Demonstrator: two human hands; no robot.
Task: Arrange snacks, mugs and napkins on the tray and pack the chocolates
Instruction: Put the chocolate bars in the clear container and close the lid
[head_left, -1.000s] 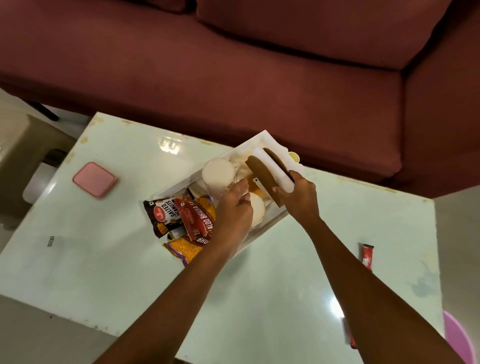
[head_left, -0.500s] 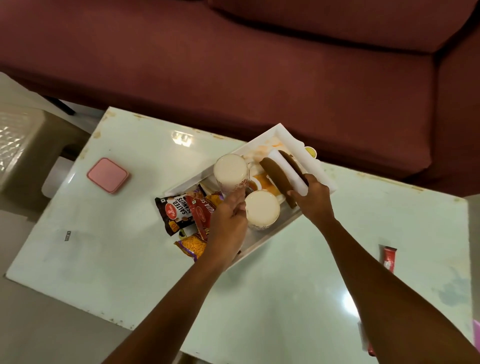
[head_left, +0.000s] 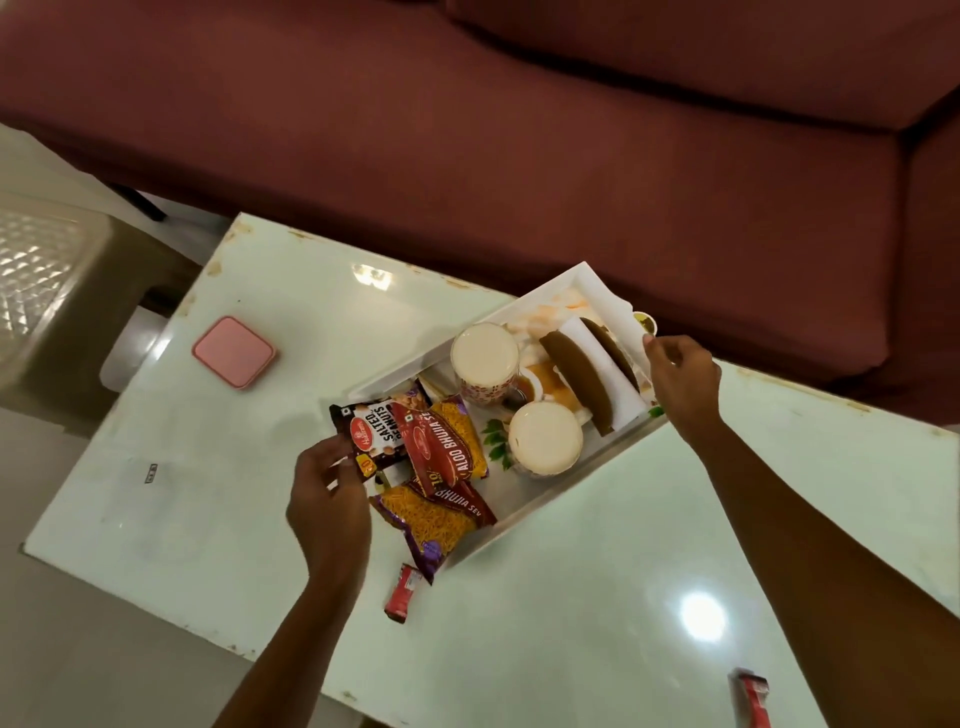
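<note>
On the white tray we count two mugs, three snack packets and folded napkins. Our left hand pinches the salted peanuts packet; our right hand loosely curls at the tray's edge. Two red chocolates lie on the table.

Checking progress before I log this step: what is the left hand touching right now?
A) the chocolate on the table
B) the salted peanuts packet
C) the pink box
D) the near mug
B: the left hand has its fingers on the lower edge of the salted peanuts packet at the tray's left end, apart from the near mug, the pink box and the chocolate.
</note>
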